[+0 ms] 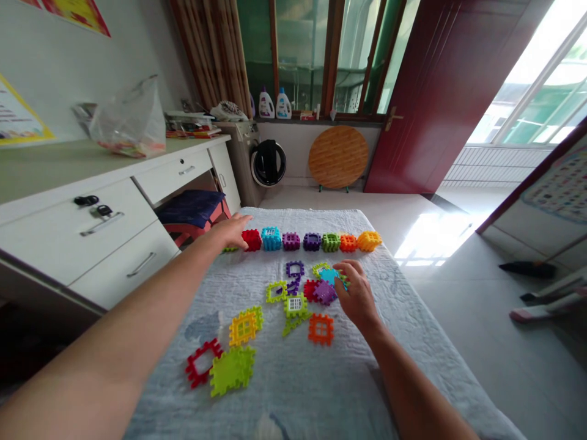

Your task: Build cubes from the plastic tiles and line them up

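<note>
My left hand (235,232) reaches to the left end of a row of stacked plastic building pieces. Its fingers are apart, with the thumb against the red stack (252,240); a bit of light green shows below the hand. My right hand (360,294) is curled at a loose pile, thumb and fingertips about the edge of a light blue building piece (328,277). Close by are a purple piece (326,293), a red piece (310,289) and a green piece (320,267). Nearer me lie an orange window piece (321,329) and a green window piece (295,304).
The row continues with a blue stack (271,239), then several others to a yellow stack (369,241). Front left lie a yellow window piece (243,329), a red frame (202,365) and a green panel (232,371). A pale cloth (358,385) covers the table. A desk (114,201) stands left.
</note>
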